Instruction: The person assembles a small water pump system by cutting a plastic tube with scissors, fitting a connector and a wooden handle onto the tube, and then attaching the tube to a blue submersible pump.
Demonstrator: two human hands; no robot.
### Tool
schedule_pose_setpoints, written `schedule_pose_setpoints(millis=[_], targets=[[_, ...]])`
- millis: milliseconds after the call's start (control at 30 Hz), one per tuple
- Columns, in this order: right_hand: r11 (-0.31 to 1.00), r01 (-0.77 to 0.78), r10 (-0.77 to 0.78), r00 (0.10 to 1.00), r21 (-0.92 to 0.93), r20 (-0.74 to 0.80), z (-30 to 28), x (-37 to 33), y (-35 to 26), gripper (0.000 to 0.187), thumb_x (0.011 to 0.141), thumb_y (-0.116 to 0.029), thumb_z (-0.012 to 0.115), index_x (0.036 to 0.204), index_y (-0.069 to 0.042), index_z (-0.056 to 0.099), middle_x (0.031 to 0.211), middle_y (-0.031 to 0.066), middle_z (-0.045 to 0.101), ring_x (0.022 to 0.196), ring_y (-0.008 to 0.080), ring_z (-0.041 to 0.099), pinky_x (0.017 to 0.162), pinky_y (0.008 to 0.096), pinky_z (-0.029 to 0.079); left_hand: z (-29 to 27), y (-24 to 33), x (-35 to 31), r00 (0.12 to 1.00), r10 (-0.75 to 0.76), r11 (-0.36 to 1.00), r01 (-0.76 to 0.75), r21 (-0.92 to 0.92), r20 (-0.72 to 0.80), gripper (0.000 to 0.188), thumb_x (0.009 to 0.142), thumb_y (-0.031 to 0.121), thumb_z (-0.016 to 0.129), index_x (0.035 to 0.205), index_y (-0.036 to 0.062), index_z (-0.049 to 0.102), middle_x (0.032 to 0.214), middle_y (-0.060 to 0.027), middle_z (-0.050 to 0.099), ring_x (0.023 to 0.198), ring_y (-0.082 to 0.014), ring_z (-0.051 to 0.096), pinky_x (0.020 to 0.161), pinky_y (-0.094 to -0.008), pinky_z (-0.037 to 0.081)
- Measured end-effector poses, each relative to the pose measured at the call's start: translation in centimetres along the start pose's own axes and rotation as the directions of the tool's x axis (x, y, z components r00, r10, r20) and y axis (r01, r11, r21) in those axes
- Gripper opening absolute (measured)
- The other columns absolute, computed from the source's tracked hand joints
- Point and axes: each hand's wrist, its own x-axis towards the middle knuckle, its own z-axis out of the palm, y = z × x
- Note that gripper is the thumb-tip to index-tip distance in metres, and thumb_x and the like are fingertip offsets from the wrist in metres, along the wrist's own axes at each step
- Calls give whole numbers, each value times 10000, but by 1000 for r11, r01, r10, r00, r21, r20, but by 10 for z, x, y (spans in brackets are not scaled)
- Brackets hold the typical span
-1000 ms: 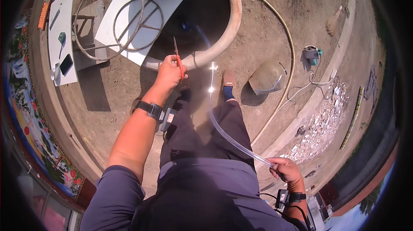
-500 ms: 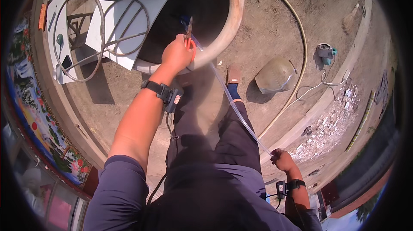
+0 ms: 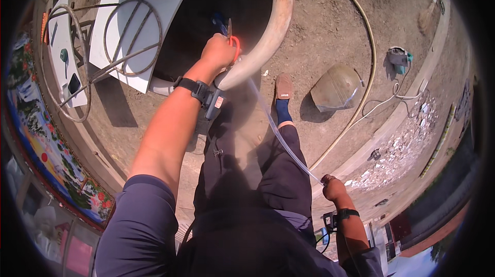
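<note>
Clear tube point(image 3: 279, 136) stretches from the basin rim point(image 3: 281, 14) to the right fingers point(image 3: 327, 179).

Holds red-handled scissors point(image 3: 234, 43) in the left hand point(image 3: 218, 52) over the mouth of a vat point(image 3: 280, 22); grips a clear tube point(image 3: 281, 140) in the right hand point(image 3: 334, 189), low at the side. Stands near a rounded brown container point(image 3: 336, 89).

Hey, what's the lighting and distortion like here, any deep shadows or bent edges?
Head view: strong sunlight, with the large vat's interior in deep shade; the tan rounded container throws a dark shadow to its lower left; the painted panel bows with the fisheye; the scissors' red handles glow brightly beside the left hand.
</note>
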Motion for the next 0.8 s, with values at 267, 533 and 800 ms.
schedule_pose_setpoints(millis=[267,533,800], targets=[[908,380,-313,896,178,-315,-91,20,-106,461,875,-253,711,1289,-86,596,1219,178,665,1124,344,650,944,420,524,-1,1,-15,956,-281,702,262,-662,81,112,886,5,696,828,17,601,651,-46,578,457,-117,497,405,-270,367],[685,705,-508,643,184,-573,-111,95,-223,462,965,-328,623,1331,-45,606,1274,219,651,1152,385,628,1010,412,487,-14,-5,1,939,-343,618,203,-760,-28,171,896,36,699,778,53,576,621,-45,571,458,-147,510,418,-274,347],[536,617,-411,787,576,-460,-120,89,-259,382,1006,-328,576,1182,-3,676,1004,164,721,931,263,672,883,370,511,-21,1,-22,961,-241,671,266,-692,136,142,933,153,708,974,44,626,837,-66,688,568,-116,578,463,-240,391]])
